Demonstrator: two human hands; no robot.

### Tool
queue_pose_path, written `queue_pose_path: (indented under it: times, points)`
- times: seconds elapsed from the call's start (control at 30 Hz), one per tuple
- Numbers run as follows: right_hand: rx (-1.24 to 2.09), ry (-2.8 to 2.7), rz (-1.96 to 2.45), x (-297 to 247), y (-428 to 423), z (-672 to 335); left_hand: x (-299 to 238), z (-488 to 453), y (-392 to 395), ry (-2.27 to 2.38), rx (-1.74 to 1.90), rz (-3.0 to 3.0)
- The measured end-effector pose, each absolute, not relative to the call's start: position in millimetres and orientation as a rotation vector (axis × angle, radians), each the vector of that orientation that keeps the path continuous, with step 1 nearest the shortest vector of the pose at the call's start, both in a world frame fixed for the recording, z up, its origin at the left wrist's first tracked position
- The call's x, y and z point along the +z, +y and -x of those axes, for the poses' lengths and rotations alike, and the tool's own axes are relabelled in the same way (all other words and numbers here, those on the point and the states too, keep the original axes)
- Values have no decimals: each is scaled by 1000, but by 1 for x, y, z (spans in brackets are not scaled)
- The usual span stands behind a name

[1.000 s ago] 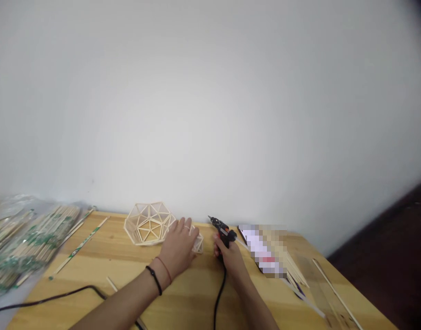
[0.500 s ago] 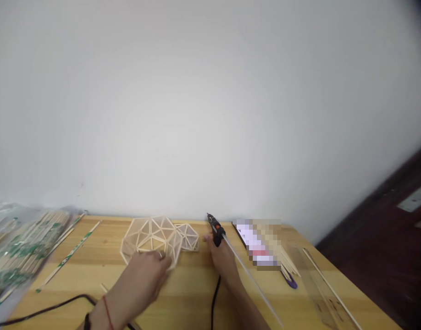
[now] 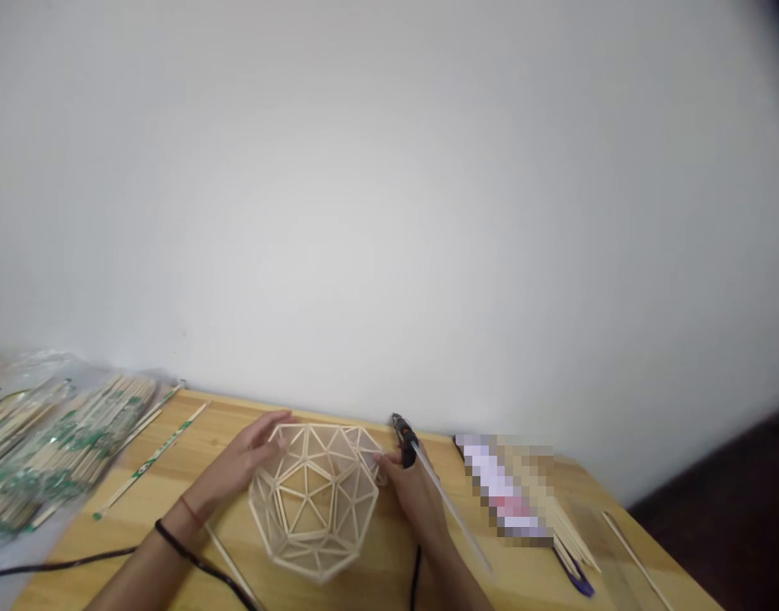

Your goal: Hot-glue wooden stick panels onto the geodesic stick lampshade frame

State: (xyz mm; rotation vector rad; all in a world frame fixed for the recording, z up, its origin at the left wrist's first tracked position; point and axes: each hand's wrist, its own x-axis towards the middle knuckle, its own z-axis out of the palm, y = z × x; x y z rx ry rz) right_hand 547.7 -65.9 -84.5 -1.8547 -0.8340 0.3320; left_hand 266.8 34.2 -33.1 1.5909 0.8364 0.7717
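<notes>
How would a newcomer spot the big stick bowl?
Start at the wooden table below the white wall; look between the left hand and right hand. The stick bowl there is a pale open lattice of triangles. It is clearly larger than the similar lattice piece by its far right edge.

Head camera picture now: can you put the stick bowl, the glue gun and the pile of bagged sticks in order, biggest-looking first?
1. Pile of bagged sticks
2. Stick bowl
3. Glue gun, partly hidden by the right hand
</notes>
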Motion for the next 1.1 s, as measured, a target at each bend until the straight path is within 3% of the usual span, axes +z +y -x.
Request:
queue_pose_path:
  times: [0.3,0.67,1.1]
  points:
    - [504,-666,1636,-85,-62,-559,-44,-266,29,722,569,-1641]
    - [125,-644,1362,-42,-90,-527,-38,-276,4,575,502,-1814]
    - [381,-954,1339,-29,-96,-487,-23,-283,-3,631,682,-1757]
